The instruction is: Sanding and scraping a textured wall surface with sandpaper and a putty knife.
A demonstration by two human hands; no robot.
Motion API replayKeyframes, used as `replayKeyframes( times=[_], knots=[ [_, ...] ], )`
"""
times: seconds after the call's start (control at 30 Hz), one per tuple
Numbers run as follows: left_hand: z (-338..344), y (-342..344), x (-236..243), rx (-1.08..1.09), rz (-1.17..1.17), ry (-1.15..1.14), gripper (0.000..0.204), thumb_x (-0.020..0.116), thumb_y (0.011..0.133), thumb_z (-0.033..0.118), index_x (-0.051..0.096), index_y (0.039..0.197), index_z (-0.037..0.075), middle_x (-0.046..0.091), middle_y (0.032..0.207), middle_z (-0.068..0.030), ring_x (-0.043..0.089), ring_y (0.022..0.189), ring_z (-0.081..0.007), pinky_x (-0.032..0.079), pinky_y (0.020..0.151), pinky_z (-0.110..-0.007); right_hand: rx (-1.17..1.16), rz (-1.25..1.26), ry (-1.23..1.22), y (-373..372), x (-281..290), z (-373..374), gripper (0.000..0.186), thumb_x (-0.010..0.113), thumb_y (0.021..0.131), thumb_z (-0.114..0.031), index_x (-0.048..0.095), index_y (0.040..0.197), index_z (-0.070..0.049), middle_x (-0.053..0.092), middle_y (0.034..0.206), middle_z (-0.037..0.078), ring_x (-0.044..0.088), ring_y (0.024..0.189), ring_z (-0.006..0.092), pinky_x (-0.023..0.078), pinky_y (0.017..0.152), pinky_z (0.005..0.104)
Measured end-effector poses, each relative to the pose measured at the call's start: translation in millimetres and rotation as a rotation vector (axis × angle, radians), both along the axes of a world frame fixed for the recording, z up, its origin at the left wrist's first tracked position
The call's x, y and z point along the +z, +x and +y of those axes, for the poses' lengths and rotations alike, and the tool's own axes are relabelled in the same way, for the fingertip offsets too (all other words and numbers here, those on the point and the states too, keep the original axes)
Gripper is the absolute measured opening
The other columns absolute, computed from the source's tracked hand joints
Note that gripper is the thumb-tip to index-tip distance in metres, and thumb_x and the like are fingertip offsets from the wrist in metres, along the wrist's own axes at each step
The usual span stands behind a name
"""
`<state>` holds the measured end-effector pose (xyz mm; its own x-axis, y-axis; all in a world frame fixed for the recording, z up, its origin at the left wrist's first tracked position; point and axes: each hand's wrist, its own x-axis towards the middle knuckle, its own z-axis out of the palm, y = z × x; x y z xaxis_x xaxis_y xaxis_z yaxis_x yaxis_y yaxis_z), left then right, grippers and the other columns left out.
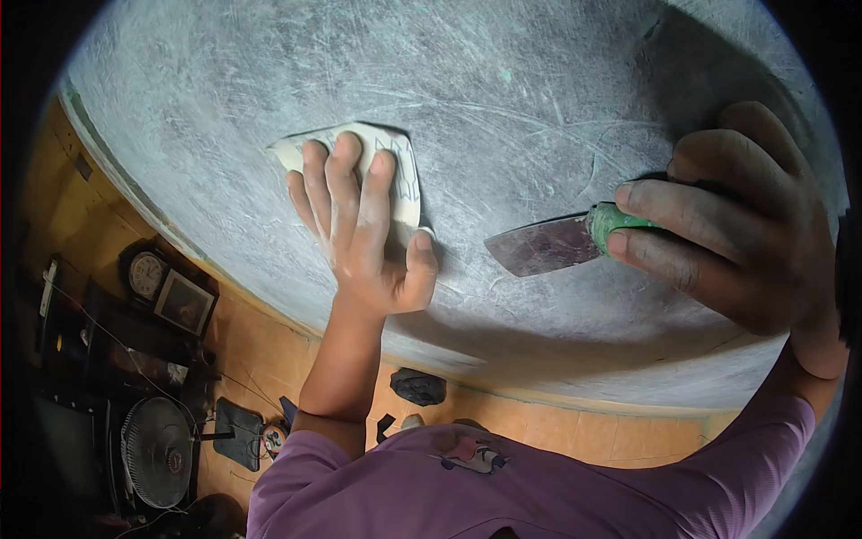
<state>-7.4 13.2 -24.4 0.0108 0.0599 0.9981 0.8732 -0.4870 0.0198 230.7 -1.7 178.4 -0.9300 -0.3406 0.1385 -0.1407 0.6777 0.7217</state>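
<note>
Well, the left hand [364, 238], fingers outstretched, partly hides a pale sheet [406, 189] on the grey wall [512, 117]; to its right, the right hand [741, 225] grips a scraper [548, 245], whose handle end I can't make out.

open wall [489, 153] between paper sheet [405, 182] and scraper [557, 245], fan [160, 454] obstructing lower left

Orange tiled flr [588, 437]; dk fan [157, 452] at l.; rnd clock [145, 274] beside framed pic [184, 302]
</note>
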Motion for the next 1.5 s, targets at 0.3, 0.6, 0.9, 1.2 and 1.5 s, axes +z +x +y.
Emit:
replayKeyframes(
  times=[0.3, 0.6, 0.9, 1.2, 1.5],
  knots=[
    [-8.4, 8.6, -45.0, 0.016, -0.011, -0.055, 0.066, 0.05, 0.075, 0.031, 0.044, 0.134, 0.0, 0.034, 0.143, -0.0258, 0.017, 0.137, -0.0461, -0.002, 0.109, -0.056, 0.0, 0.053, -0.033, -3.4, 1.8, -2.6, 0.024, 0.07, 0.07, -0.015, 0.064, 0.093, -0.008, 0.062, 0.093, 0.004, 0.05, 0.073, 0.0188, 0.035, 0.054, 0.0312],
    [-1.2, 7.9, 5.8, -0.007, 0.003, 0.017, 0.066, 0.052, 0.075, 0.029, 0.046, 0.133, -0.001, 0.033, 0.142, -0.0278, 0.016, 0.138, -0.0449, -0.001, 0.109, -0.055, -0.007, 0.001, -0.005, 3.3, 3.4, 2.7, 0.025, 0.07, 0.07, -0.015, 0.063, 0.093, -0.007, 0.062, 0.095, 0.006, 0.05, 0.073, 0.0195, 0.035, 0.053, 0.031],
    [-2.8, 1.0, -21.9, -0.006, -0.005, -0.024, 0.068, 0.052, 0.072, 0.03, 0.047, 0.132, 0.0, 0.035, 0.141, -0.0294, 0.018, 0.137, -0.0454, -0.001, 0.109, -0.054, 0.06, 0.011, -0.063, 10.4, -5.5, 8.8, 0.024, 0.069, 0.068, -0.015, 0.063, 0.09, -0.006, 0.063, 0.093, 0.007, 0.049, 0.072, 0.0199, 0.034, 0.053, 0.031],
    [-2.9, 9.3, -30.7, 0.015, -0.024, -0.026, 0.067, 0.05, 0.074, 0.03, 0.045, 0.134, 0.001, 0.035, 0.142, -0.0262, 0.016, 0.138, -0.0451, -0.003, 0.109, -0.054, 0.067, 0.004, -0.107, -7.2, -8.4, 8.6, 0.024, 0.069, 0.068, -0.015, 0.063, 0.089, -0.006, 0.063, 0.092, 0.007, 0.049, 0.071, 0.0198, 0.034, 0.052, 0.031],
    [4.0, -0.7, 9.9, 0.001, 0.0, 0.072, 0.063, 0.05, 0.076, 0.032, 0.05, 0.129, -0.002, 0.04, 0.137, -0.0293, 0.021, 0.136, -0.0446, 0.001, 0.109, -0.053, 0.095, -0.014, -0.134, -11.8, -11.0, 9.7, 0.024, 0.069, 0.067, -0.016, 0.063, 0.089, -0.006, 0.063, 0.09, 0.007, 0.049, 0.07, 0.0197, 0.034, 0.052, 0.0311]
  ],
)
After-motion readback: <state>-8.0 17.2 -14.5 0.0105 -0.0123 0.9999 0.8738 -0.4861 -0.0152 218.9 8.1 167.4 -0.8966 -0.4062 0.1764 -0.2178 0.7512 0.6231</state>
